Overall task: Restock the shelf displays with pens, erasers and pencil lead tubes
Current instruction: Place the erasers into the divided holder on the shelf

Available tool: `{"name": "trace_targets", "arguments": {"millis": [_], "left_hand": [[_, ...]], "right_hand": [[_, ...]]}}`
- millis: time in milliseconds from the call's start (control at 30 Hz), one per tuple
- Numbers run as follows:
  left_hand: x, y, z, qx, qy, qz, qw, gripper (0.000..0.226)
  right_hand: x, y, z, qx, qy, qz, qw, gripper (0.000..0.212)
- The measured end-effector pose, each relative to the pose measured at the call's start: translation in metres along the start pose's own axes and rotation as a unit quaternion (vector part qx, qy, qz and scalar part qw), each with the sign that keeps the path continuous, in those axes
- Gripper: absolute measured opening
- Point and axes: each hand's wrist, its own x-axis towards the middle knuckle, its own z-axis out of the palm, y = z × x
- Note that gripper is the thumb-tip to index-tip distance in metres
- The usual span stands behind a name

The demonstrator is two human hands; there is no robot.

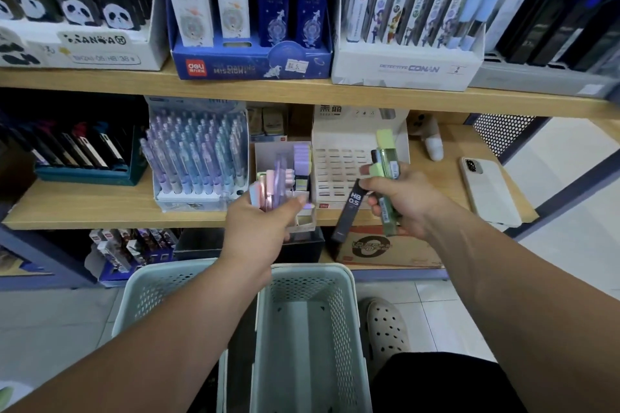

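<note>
My left hand (258, 228) grips a bunch of pastel lead tubes (273, 186), pink and lilac, in front of a small open display box (302, 178) on the middle shelf. That box holds several lilac-capped tubes. My right hand (402, 201) holds several tubes: a black one marked HB 0.5 (349, 211) pointing down-left and green-capped ones (387, 171) standing up. Just behind it stands a white slotted display stand (339, 164) whose slots look empty.
A rack of purple and blue pens (198, 157) stands left of the small box. A phone (489, 191) lies on the shelf at right. Two pale perforated baskets (308, 329) sit on the floor under my arms. The upper shelf carries full display boxes (251, 10).
</note>
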Motion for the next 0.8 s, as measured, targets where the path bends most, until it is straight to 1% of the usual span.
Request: {"name": "trace_targets", "arguments": {"millis": [67, 133, 233, 367, 533, 700, 767, 800], "left_hand": [[0.001, -0.011, -0.007, 0.019, 0.050, 0.011, 0.999, 0.017], [0.001, -0.023, -0.015, 0.041, 0.088, 0.009, 0.995, 0.018], [0.004, -0.037, -0.025, 0.070, 0.110, -0.004, 0.991, 0.020], [0.007, -0.047, -0.031, 0.092, 0.097, -0.013, 0.991, 0.017], [0.008, -0.051, -0.029, 0.076, 0.072, -0.017, 0.994, 0.015], [0.011, -0.053, -0.029, 0.056, 0.057, -0.021, 0.997, 0.015], [0.011, -0.053, -0.029, 0.053, 0.058, -0.022, 0.997, 0.015], [0.011, -0.053, -0.028, 0.048, 0.058, -0.022, 0.997, 0.014]], "right_hand": [[0.008, 0.008, -0.008, -0.067, 0.002, 0.014, 0.998, 0.027], [0.013, 0.018, -0.006, -0.114, 0.001, 0.031, 0.993, 0.024], [0.020, 0.025, 0.003, -0.148, 0.001, 0.046, 0.988, 0.017], [0.026, 0.026, 0.004, -0.166, 0.005, 0.066, 0.984, 0.019], [0.024, 0.022, -0.002, -0.188, 0.007, 0.091, 0.978, 0.018], [0.009, 0.016, -0.011, -0.195, -0.030, 0.125, 0.972, 0.018], [0.005, 0.009, -0.011, -0.167, -0.012, 0.097, 0.981, 0.013], [0.005, 0.005, -0.010, -0.130, 0.013, 0.058, 0.990, 0.012]]}}
